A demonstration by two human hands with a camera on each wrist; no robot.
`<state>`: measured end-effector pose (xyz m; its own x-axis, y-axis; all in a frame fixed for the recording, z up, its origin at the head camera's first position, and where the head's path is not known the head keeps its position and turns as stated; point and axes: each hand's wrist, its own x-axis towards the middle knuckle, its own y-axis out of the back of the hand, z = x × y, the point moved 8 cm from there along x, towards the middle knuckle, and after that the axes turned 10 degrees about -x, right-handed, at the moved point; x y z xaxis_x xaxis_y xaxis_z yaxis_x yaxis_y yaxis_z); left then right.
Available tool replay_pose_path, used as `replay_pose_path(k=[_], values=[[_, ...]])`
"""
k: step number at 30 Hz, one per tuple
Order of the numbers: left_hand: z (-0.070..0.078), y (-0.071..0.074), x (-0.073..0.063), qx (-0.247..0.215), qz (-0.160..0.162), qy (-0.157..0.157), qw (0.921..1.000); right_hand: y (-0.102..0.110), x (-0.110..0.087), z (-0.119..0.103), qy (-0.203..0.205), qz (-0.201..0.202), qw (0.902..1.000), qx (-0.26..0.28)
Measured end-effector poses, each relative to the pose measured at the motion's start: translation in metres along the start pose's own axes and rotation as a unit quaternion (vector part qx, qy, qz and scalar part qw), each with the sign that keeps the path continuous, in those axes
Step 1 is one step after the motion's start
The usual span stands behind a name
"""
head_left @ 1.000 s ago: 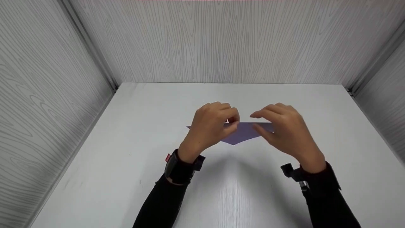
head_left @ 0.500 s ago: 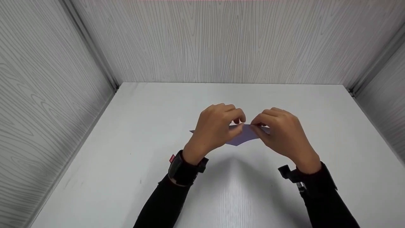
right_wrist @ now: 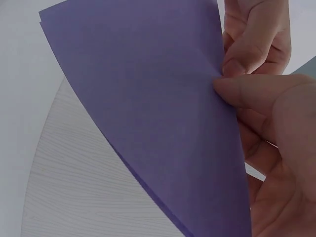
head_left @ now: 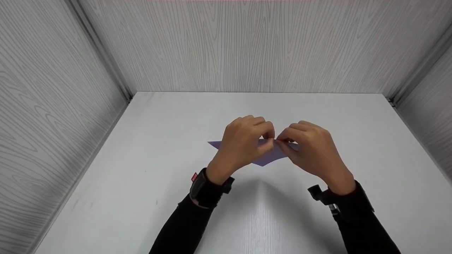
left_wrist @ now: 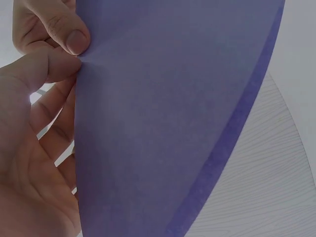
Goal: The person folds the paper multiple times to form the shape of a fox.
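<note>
A folded sheet of purple paper (head_left: 263, 158) hangs above the table, its straight edge up and a blunt point facing down. My left hand (head_left: 245, 144) pinches that top edge near its middle between thumb and fingers. Right beside it, my right hand (head_left: 310, 151) pinches the same edge, the two thumb tips almost touching. In the left wrist view the paper (left_wrist: 168, 113) shows a small crease at the pinch and a darker strip along its slanting side. Two layers are visible along the slanting edge of the paper (right_wrist: 143, 98) in the right wrist view.
Beneath the hands lies a white table (head_left: 141, 197), with shadows of the arms and paper on it. Pale wood-grain panels enclose it at the back (head_left: 247, 46), left (head_left: 42, 106) and right. Black wrist straps (head_left: 208, 188) sit over dark sleeves.
My right hand has come left and closed its spread thumb and fingers on the paper's edge. My left hand has slid slightly to the right, still pinching. The paper tilted a little.
</note>
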<state>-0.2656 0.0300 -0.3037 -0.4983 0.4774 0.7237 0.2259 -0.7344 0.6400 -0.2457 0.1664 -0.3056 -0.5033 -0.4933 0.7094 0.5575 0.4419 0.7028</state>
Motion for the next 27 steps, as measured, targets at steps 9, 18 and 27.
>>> replay_pose_path(k=[9, 18, 27], values=[[-0.004, 0.005, 0.000, 0.015, 0.010, 0.006, 0.9998, 0.003, 0.001, 0.003, -0.001, -0.005, 0.9999, 0.010], [-0.010, 0.009, -0.001, 0.024, 0.014, 0.020, 0.9994, 0.006, 0.000, 0.011, -0.016, -0.019, 0.9996, 0.013], [-0.012, 0.008, 0.000, 0.030, -0.002, 0.032, 0.9990, 0.009, -0.002, 0.015, -0.024, -0.028, 0.9992, 0.015]])
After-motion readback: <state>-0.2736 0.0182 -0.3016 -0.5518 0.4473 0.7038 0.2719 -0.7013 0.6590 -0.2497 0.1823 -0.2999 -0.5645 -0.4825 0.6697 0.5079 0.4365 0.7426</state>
